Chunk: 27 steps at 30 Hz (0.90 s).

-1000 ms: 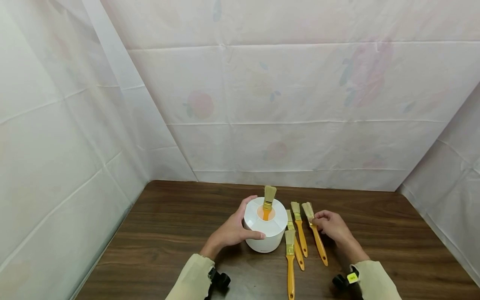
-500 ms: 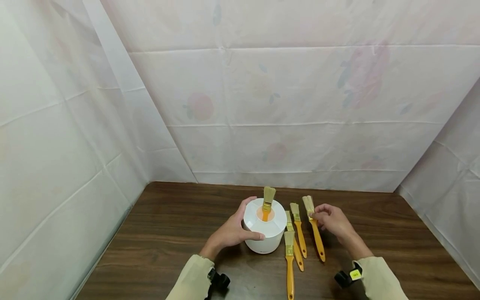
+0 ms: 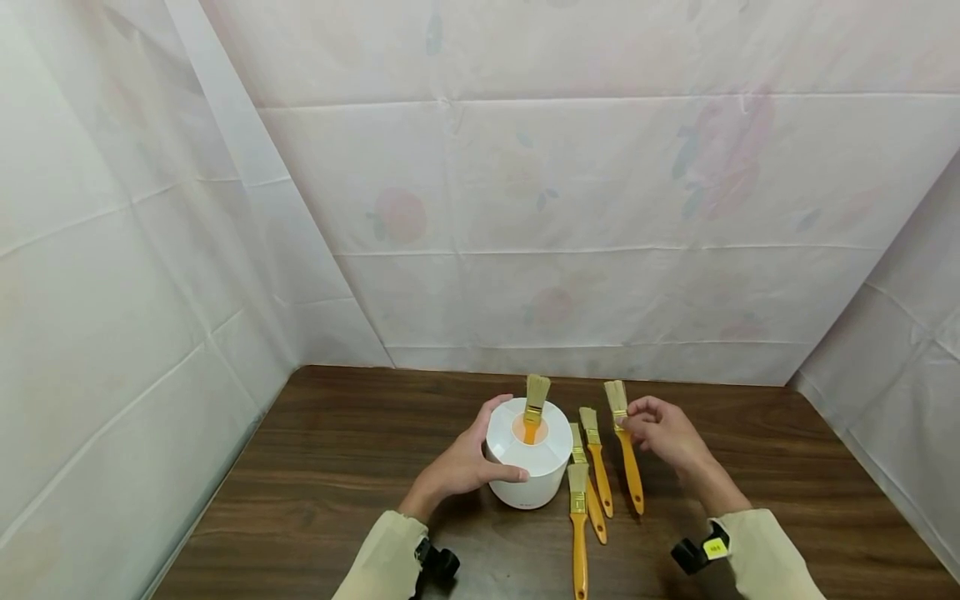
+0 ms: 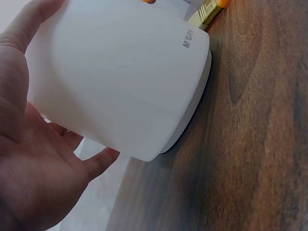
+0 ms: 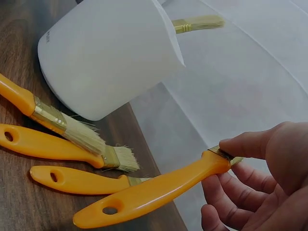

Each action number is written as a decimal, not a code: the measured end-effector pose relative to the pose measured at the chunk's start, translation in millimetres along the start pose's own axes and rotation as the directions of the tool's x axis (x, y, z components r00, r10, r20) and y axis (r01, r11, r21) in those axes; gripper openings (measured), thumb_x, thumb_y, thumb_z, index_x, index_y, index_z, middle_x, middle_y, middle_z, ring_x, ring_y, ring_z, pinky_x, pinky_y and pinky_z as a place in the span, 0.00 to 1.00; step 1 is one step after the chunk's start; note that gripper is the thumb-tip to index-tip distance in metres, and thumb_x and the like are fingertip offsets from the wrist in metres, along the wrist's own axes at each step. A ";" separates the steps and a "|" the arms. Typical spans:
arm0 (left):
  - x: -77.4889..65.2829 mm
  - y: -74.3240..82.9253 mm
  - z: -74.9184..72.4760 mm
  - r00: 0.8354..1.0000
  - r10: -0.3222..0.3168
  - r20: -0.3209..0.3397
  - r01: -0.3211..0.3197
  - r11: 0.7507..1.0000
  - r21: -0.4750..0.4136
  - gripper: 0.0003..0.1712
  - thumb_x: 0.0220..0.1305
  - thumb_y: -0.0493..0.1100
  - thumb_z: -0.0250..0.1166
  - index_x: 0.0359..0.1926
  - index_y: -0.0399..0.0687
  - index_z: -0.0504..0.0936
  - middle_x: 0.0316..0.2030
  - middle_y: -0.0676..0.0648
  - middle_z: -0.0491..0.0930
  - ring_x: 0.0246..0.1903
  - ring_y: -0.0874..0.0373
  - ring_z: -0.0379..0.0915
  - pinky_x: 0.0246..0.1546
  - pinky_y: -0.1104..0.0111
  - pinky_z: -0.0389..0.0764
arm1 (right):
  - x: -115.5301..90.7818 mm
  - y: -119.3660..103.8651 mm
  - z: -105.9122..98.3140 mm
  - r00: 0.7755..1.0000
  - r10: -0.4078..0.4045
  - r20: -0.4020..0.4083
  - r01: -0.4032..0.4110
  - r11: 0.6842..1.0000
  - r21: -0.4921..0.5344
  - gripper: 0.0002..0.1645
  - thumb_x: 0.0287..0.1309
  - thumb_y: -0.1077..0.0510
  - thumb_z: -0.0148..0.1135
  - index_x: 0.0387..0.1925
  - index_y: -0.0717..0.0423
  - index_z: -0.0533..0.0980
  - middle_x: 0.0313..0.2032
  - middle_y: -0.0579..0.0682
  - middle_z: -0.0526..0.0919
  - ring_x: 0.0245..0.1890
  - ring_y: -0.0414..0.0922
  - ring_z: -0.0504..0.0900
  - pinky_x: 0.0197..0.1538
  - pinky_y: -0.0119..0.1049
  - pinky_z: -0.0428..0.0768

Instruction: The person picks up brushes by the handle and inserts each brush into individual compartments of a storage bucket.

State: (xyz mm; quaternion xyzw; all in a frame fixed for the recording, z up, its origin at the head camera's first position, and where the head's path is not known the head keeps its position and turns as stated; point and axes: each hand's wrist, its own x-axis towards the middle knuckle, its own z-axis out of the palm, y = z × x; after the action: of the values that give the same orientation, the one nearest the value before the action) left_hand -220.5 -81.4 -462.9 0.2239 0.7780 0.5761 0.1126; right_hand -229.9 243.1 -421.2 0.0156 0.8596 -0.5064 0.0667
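Note:
My left hand (image 3: 472,454) grips a white round pen holder (image 3: 525,483) from its left side, thumb across the front. One paintbrush (image 3: 536,398) stands in the holder's middle opening with its bristles up. To the right, my right hand (image 3: 667,433) pinches another paintbrush (image 5: 159,192) at its metal ferrule, thumb on one side and fingers on the other. The yellow handle of this held brush points back toward the person, and its bristles (image 3: 616,393) point away. In the right wrist view its handle is raised over the brushes lying on the table.
Between the holder and my right hand lie a front paintbrush (image 3: 579,533), a paintbrush (image 3: 597,467) farther right and one partly covered paintbrush (image 3: 596,512). The dark wooden table (image 3: 337,467) ends at a pale printed cloth (image 3: 480,208) behind, with more cloth at both sides.
My right hand has lifted the rightmost paintbrush and shifted it slightly away from the person. The left hand and the pen holder have stayed in place.

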 end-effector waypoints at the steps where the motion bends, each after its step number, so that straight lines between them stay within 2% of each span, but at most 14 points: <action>1: 0.1 0.1 -0.2 1.000 0.000 0.000 0.000 1.000 -0.001 0.62 0.48 0.50 0.81 0.74 0.72 0.47 0.69 0.56 0.64 0.68 0.55 0.60 0.68 0.43 0.57 | 0.1 -1.1 -0.3 1.000 -0.005 -0.001 0.005 1.000 0.001 0.18 0.66 0.53 0.63 0.46 0.62 0.70 0.33 0.51 0.82 0.35 0.51 0.79 0.39 0.44 0.80; 10: -0.4 1.3 -1.2 1.000 0.000 0.001 0.000 1.000 -0.002 0.63 0.47 0.50 0.81 0.74 0.71 0.47 0.69 0.56 0.63 0.68 0.55 0.60 0.68 0.44 0.57 | -0.3 -12.2 -4.4 0.999 -0.050 0.011 0.050 0.999 -0.005 0.17 0.66 0.53 0.62 0.45 0.61 0.70 0.32 0.51 0.81 0.35 0.54 0.78 0.35 0.39 0.79; 21: 0.6 0.0 -1.3 1.000 0.006 0.001 -0.006 1.000 0.001 0.62 0.47 0.50 0.81 0.75 0.71 0.47 0.69 0.56 0.64 0.68 0.55 0.61 0.68 0.44 0.57 | -6.0 -24.3 -4.6 0.997 -0.080 -0.006 0.080 0.997 -0.004 0.18 0.67 0.52 0.62 0.46 0.62 0.70 0.37 0.52 0.83 0.35 0.50 0.79 0.36 0.38 0.79; 27: 0.0 0.0 -2.2 1.000 0.004 0.001 -0.004 1.000 -0.001 0.62 0.47 0.50 0.81 0.75 0.71 0.47 0.69 0.56 0.63 0.68 0.55 0.60 0.68 0.44 0.57 | -6.3 -27.9 -5.0 0.995 -0.102 -0.017 0.102 0.995 -0.012 0.17 0.66 0.53 0.63 0.46 0.60 0.71 0.35 0.51 0.83 0.35 0.50 0.79 0.37 0.37 0.78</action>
State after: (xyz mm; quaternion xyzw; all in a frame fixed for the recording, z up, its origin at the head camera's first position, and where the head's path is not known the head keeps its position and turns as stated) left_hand -221.4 -83.3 -462.2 0.2256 0.7773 0.5765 0.1117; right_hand -226.7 234.2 -393.7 -0.0242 0.8625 -0.5043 0.0334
